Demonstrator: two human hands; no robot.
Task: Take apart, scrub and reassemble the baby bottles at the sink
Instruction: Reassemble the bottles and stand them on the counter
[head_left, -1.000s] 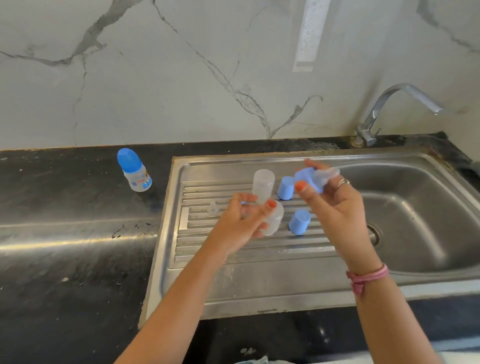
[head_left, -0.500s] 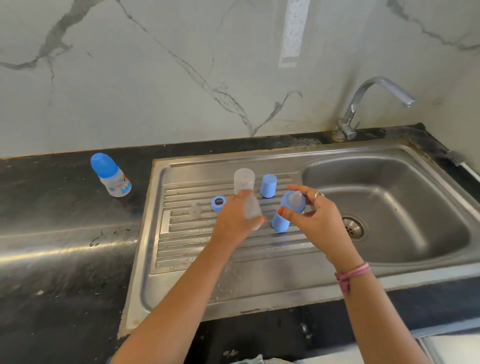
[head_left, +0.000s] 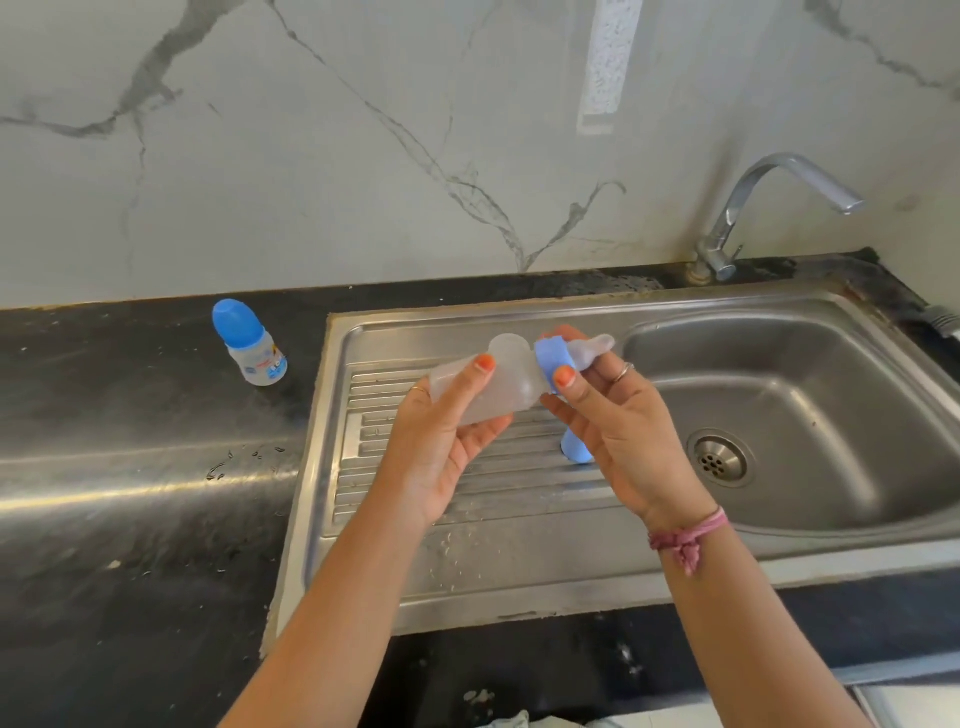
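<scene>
Where marble wall (head_left: 363, 156) meets black counter (head_left: 130, 415) — steel sink (head_left: 519, 582).

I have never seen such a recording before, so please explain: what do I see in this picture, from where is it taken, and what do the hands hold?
There is no machine here. A camera worn on a person's head looks down at their own two hands over a steel sink. The left hand holds a clear bottle lying on its side. The right hand holds the blue ring with the teat at the bottle's neck. A blue cap stands on the ribbed draining part, partly hidden. One finished bottle stands on the dark counter, left of the sink. The tap is at the back.
</scene>
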